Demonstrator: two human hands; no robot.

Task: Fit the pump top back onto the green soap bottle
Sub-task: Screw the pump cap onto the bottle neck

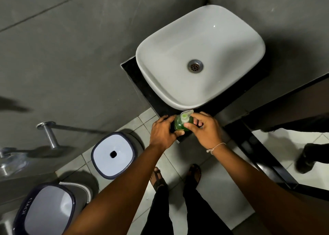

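Left hand wrapped around the side of the green soap bottle, thumb across the near face, fingers curled behind. Right hand closed on the bottle's neck area, fingertips pinching at the base of the pump top, thumb pressing the green body from the front. Pale string bracelet on the right wrist. Pump top translucent white, seated at the bottle's mouth, spout angled toward the upper right of the frame; fully screwed down or not, cannot tell.

Bottle just below centre of the frame, standing on the near corner of the black counter, close to the front rim of the white basin. Metal drain in the basin's middle.

Lower left of the frame: two bins with white lids and dark rims, the smaller bin nearer the counter, the larger bin at the bottom edge. Metal rail on the grey wall at far left. Sandalled feet on pale floor tiles at bottom centre.
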